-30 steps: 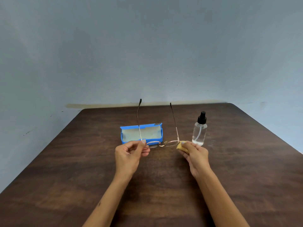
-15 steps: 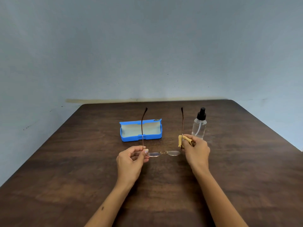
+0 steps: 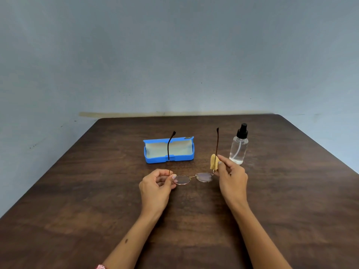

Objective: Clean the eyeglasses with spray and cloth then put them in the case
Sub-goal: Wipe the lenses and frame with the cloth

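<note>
The eyeglasses (image 3: 192, 177) hang above the table (image 3: 291, 191), temples pointing away. The left hand (image 3: 157, 186) pinches their left hinge; the right hand (image 3: 232, 177) pinches a yellow cloth (image 3: 213, 162) around the right temple. Beyond sit the open blue case (image 3: 169, 150) and, to its right, the spray bottle (image 3: 239, 146).

Your forearms run off the bottom edge. The yellow cloth (image 3: 213, 162) hides part of the eyeglasses' (image 3: 192, 177) right temple; your left hand (image 3: 157, 184) covers the left hinge.

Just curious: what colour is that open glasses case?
The case is bright blue with a pale cream lining, seen in the head view.
</note>
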Demonstrator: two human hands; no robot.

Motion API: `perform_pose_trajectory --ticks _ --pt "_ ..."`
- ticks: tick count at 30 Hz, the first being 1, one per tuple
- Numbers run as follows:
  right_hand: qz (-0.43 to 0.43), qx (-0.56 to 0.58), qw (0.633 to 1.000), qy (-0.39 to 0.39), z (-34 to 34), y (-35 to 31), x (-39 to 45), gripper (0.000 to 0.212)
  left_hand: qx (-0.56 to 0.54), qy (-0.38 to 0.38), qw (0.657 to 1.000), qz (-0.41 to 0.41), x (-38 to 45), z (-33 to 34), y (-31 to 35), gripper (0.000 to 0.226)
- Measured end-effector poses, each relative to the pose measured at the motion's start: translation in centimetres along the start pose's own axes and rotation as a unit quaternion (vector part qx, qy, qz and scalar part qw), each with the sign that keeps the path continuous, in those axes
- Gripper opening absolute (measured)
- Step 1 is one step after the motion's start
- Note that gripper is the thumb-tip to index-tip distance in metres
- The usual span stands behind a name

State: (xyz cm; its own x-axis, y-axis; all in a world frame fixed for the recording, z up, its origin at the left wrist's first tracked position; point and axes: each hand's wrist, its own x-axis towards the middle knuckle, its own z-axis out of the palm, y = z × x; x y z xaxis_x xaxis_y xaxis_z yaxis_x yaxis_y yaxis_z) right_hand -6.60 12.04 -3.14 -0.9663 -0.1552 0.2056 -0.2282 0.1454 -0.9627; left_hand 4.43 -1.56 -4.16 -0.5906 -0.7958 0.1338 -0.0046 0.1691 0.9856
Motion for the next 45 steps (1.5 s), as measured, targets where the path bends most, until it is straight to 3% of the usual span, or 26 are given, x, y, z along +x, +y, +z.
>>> perform_pose_trajectory --ticks 7,13,22,30,39,45 --pt "0.028 0.035 0.998 -0.051 -0.3 0.4 0.4 0.032 -0.044 -0.020 0.998 -0.045 0.5 0.1 -0.3 0.014" --pt "0.022 0.017 1.000 0.000 -0.3 0.2 0.4 0.018 -0.007 -0.040 0.999 -0.033 0.5 0.0 -0.5 0.016" --pt "-0.027 0.068 0.993 0.098 -0.6 -3.2 1.5 0.018 0.034 -0.064 0.997 -0.003 0.3 0.1 -0.2 0.014" --pt "0.017 -0.018 0.998 0.054 -0.1 -0.9 0.3 0.019 0.005 -0.064 0.998 -0.014 0.2 0.0 -0.1 0.014" --pt "-0.041 0.031 0.993 0.105 -0.4 -4.5 1.8 0.017 0.006 -0.080 0.997 -0.015 0.1 -0.1 0.3 0.013" --pt "0.023 -0.035 0.998 0.055 0.4 -1.4 0.3 0.016 -0.007 -0.070 0.997 -0.021 0.3 -0.2 0.2 0.011"
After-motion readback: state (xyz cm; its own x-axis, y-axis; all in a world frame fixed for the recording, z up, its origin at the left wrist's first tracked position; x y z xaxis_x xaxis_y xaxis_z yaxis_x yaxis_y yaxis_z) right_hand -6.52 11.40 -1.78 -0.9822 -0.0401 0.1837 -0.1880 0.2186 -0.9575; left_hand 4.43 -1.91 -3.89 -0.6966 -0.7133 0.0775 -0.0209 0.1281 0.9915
